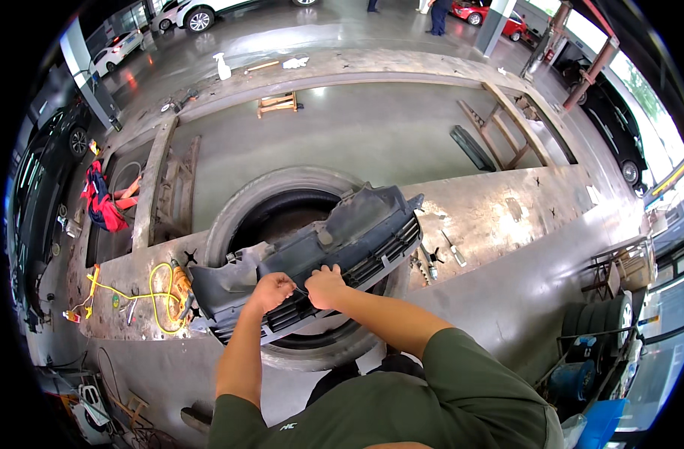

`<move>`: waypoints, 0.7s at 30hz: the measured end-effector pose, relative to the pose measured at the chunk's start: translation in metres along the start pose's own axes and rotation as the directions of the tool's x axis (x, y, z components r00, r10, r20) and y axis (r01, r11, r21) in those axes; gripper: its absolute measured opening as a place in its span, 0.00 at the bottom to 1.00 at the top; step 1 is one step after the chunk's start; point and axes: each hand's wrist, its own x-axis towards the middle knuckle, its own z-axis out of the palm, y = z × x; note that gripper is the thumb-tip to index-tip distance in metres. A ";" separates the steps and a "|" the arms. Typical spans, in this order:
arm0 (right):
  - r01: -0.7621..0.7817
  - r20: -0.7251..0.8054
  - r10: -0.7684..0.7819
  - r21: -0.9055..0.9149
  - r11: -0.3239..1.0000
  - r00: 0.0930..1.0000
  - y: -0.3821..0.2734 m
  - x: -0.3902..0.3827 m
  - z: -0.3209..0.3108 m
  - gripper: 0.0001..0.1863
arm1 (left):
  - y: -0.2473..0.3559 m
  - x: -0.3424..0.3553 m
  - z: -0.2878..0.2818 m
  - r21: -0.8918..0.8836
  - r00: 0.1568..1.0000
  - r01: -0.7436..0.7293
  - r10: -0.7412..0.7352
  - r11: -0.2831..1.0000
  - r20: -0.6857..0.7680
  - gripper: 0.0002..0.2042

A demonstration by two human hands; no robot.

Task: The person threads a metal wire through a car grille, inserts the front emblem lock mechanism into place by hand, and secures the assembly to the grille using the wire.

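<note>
A black plastic car grille panel [304,251] with slatted openings along its near edge lies tilted across a large tire [233,206]. My left hand [273,292] is at the middle of the slats, its fingers pinched together. Just to the right, my right hand [325,288] is closed against the panel, its knuckles up. A thin dark piece seems to show between the two hands, too small to name. What each hand's fingers hold is hidden.
The tire rests on a metal frame bench [499,213]. An orange power tool [181,288] with a yellow cord [156,303] lies left of the panel; a screwdriver [454,249] lies right. A spray bottle [222,66] stands on the far beam. Parked cars surround the bench.
</note>
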 end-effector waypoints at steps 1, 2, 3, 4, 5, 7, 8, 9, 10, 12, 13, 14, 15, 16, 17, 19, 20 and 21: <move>0.012 -0.070 -0.008 0.053 0.999 0.998 0.002 0.002 0.004 0.11 | 0.000 0.001 0.002 -0.002 1.000 -0.004 0.004 1.000 0.002 0.06; 0.058 -0.143 -0.048 0.066 0.996 0.989 0.005 0.006 0.008 0.08 | -0.002 0.002 0.005 -0.031 0.999 -0.034 0.033 0.999 -0.025 0.06; 0.053 -0.142 -0.044 0.065 0.996 0.989 0.007 0.009 0.012 0.08 | -0.004 0.003 0.007 -0.059 0.997 -0.064 0.061 0.996 -0.053 0.06; 0.066 -0.114 -0.052 0.126 0.990 0.992 0.001 0.013 0.010 0.08 | -0.016 0.002 0.005 -0.109 0.996 -0.060 0.052 0.992 -0.070 0.06; 0.073 -0.083 -0.058 0.189 0.979 0.995 -0.004 0.014 0.011 0.07 | -0.027 0.000 0.006 -0.114 0.996 -0.054 0.045 0.992 -0.076 0.06; 0.112 -0.159 -0.075 0.239 0.965 0.984 -0.008 0.014 0.017 0.07 | -0.040 -0.002 0.012 -0.329 0.993 -0.080 0.045 0.941 -0.112 0.06; 0.148 -0.241 -0.079 0.286 0.947 0.967 -0.007 0.014 0.020 0.06 | -0.041 -0.002 0.015 -0.334 0.991 -0.073 0.032 0.940 -0.127 0.06; 0.148 -0.235 -0.081 0.286 0.947 0.969 -0.006 0.015 0.023 0.06 | -0.042 -0.002 0.016 -0.339 0.992 -0.069 0.027 0.938 -0.127 0.06; 0.194 -0.281 -0.115 0.272 0.942 0.953 -0.001 0.017 0.026 0.06 | -0.033 -0.002 0.017 -0.311 0.992 -0.057 0.018 0.949 -0.126 0.07; 0.262 -0.385 -0.150 0.257 0.930 0.911 0.002 0.016 0.032 0.05 | -0.026 0.004 0.018 -0.270 0.990 -0.017 -0.021 0.963 -0.139 0.08; 0.283 -0.374 -0.173 0.261 0.923 0.911 -0.004 0.013 0.031 0.05 | -0.033 0.005 0.013 -0.278 0.987 -0.005 -0.041 0.960 -0.158 0.08; 0.289 -0.358 -0.176 0.293 0.911 0.917 -0.008 0.011 0.029 0.05 | -0.040 0.006 0.006 -0.335 0.992 0.078 -0.106 0.939 -0.067 0.09; 0.297 -0.342 -0.181 0.324 0.898 0.922 -0.013 0.010 0.025 0.05 | -0.047 0.007 -0.001 -0.385 0.986 0.161 -0.164 0.909 0.026 0.09; 0.312 -0.354 -0.192 0.321 0.894 0.915 -0.012 0.009 0.027 0.05 | -0.045 0.009 -0.006 -0.348 0.978 0.208 -0.197 0.914 0.069 0.11; 0.326 -0.349 -0.209 0.324 0.888 0.914 -0.012 0.007 0.027 0.05 | -0.033 0.005 -0.008 -0.356 0.976 0.214 -0.209 0.910 0.055 0.11; 0.383 -0.397 -0.237 0.344 0.857 0.887 -0.013 0.006 0.026 0.05 | -0.008 -0.003 -0.011 -0.158 0.982 0.190 -0.184 0.969 0.051 0.11; 0.374 -0.390 -0.231 0.343 0.862 0.891 -0.012 0.006 0.026 0.05 | -0.004 -0.003 -0.012 -0.171 0.978 0.207 -0.209 0.963 0.003 0.11; 0.364 -0.382 -0.226 0.341 0.867 0.896 -0.008 0.007 0.026 0.05 | -0.003 0.005 -0.010 -0.144 0.982 0.187 -0.182 0.972 0.044 0.10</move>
